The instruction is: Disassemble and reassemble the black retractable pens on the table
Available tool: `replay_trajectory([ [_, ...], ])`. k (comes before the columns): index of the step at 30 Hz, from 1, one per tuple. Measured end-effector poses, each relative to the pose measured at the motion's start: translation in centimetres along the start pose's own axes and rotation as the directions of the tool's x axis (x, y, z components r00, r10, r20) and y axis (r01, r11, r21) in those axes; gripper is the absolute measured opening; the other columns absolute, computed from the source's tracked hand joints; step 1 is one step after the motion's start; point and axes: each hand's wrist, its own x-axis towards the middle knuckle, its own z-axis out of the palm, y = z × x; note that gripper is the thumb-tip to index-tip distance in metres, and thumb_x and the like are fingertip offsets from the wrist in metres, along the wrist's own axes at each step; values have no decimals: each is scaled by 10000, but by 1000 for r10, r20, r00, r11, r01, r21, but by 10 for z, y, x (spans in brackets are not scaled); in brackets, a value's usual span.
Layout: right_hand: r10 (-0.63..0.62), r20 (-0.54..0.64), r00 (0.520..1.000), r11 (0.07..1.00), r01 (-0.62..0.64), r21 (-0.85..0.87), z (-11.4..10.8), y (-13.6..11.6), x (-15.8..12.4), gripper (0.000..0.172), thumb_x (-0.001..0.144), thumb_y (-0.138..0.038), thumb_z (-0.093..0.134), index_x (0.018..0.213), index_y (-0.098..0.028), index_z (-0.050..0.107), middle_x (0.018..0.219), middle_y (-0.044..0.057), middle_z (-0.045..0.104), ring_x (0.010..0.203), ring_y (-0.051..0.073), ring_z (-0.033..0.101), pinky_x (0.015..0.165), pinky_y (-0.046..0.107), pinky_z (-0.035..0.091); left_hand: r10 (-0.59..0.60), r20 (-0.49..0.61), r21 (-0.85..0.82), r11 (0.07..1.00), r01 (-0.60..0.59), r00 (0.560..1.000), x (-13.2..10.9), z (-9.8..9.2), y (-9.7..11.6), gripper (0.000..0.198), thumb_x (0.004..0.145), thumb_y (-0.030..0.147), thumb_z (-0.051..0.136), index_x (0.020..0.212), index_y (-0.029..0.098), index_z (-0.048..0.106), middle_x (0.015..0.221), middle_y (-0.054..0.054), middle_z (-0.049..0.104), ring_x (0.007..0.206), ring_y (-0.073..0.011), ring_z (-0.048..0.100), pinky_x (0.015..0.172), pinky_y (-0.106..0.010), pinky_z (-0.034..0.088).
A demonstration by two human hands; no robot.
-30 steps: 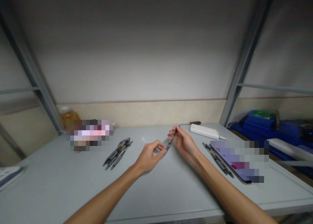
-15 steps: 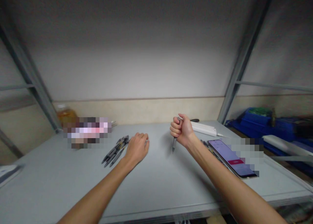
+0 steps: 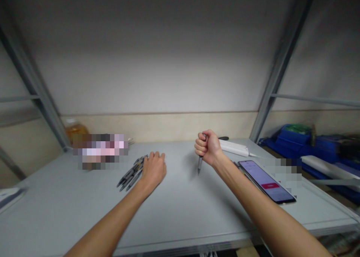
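My right hand is a fist wrapped round a grey pen, held upright with its tip pointing down just above the grey table. My left hand rests palm down on the table with its fingers curled. It lies right beside a bundle of several dark grey pens, touching or nearly touching their right side. Whether the left fingers hold anything is hidden.
A phone with a lit screen lies to the right of my right arm, with more pens beside it. A white device and a screwdriver lie behind. A bottle stands at the back left. Blue bins sit off the table's right.
The hands have parted: my right hand closed into a fist round the pen and turned it upright. My left hand dropped to the table and slid left up to the pen bundle.
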Motion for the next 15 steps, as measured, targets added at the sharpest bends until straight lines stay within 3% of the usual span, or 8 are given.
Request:
replay_trajectory([
  [6,-24,41,999,999,25,-28,4,-2,-1,333,758,-394,335,487,-213,263,375,-99,112,346,56,28,304,174,68,2,-5,33,999,-2,1000,-1,3,-2,277,800,129,366,988,122,569,979,-164,565,985,-285,467,784,-410,378],
  [11,-16,-3,1000,999,16,-48,6,-3,-1,276,728,-279,330,475,-210,246,366,-95,97,341,60,19,303,175,46,-7,20,68,998,6,1000,-1,2,-3,303,788,99,356,1009,124,561,999,-156,561,983,-275,471,784,-398,383],
  [15,-18,3,1000,999,18,-43,6,-2,-1,300,748,-339,327,483,-208,271,365,-98,116,350,58,17,303,169,51,-20,41,91,996,16,999,0,5,-3,316,777,90,361,1023,124,557,1017,-151,555,994,-274,467,777,-392,392],
])
